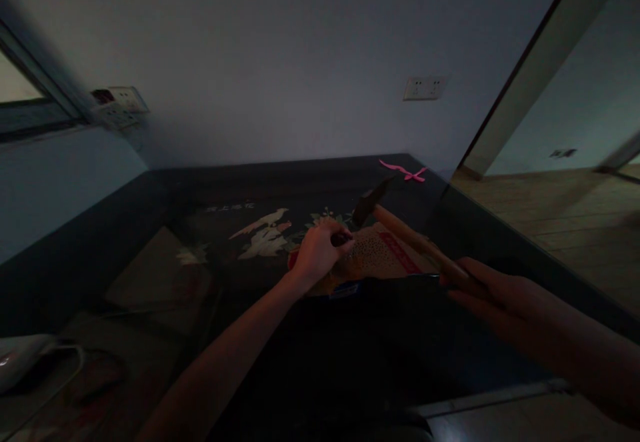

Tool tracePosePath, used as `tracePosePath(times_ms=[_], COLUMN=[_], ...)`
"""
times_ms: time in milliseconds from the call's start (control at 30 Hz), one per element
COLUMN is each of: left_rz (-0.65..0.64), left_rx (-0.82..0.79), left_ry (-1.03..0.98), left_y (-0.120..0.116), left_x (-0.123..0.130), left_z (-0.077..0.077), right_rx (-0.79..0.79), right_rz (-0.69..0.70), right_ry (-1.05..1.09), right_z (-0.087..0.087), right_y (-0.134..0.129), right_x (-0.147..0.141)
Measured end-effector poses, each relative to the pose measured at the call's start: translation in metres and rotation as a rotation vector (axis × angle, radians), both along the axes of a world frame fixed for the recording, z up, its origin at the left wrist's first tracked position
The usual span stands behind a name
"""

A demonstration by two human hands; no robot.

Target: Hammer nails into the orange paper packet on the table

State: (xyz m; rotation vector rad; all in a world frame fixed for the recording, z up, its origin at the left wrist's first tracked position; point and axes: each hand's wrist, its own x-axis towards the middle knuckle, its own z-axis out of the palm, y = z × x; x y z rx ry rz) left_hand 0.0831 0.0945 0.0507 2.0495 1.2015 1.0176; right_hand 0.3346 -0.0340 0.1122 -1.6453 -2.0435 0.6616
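My right hand (pixel 493 289) is wrapped around the lower end of a wooden-handled hammer (pixel 413 235). The hammer's dark metal head (pixel 371 202) is raised above the table, just right of my left hand (pixel 323 249). Thumb and fingers of that left hand are curled in a pinch around a small dark thing (pixel 341 237), too dim to name. Beneath the left hand lies a flat tan package or pad (pixel 375 255) with a speckled pattern and a red band. Part of it is hidden by my hand.
The dark tabletop (pixel 390 342) bears a bird-and-flower picture (pixel 265 235). A pink ribbon (pixel 407 172) lies at the back right. At the lower left are a white object (pixel 23 355) and a cord. A wall with a socket (pixel 425 88) stands behind.
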Motion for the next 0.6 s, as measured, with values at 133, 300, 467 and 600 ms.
tracePosePath(times_ms=[133, 300, 467, 600], left_rz=[0.021, 0.022, -0.009, 0.017], left_rx=[-0.002, -0.009, -0.011, 0.02], left_ry=[0.036, 0.058, 0.017, 0.064], left_y=[0.0, -0.001, -0.001, 0.0], left_x=[-0.001, -0.002, -0.001, -0.002], left_z=[0.0, 0.002, 0.0, -0.001], right_rx=[-0.054, -0.072, 0.029, -0.049], right_rz=[0.029, 0.019, 0.005, 0.032], right_ry=[-0.008, 0.004, 0.041, 0.011], right_z=[-0.008, -0.017, -0.014, -0.018], right_y=[0.002, 0.005, 0.002, 0.005], right_x=[0.0, 0.002, 0.005, 0.002])
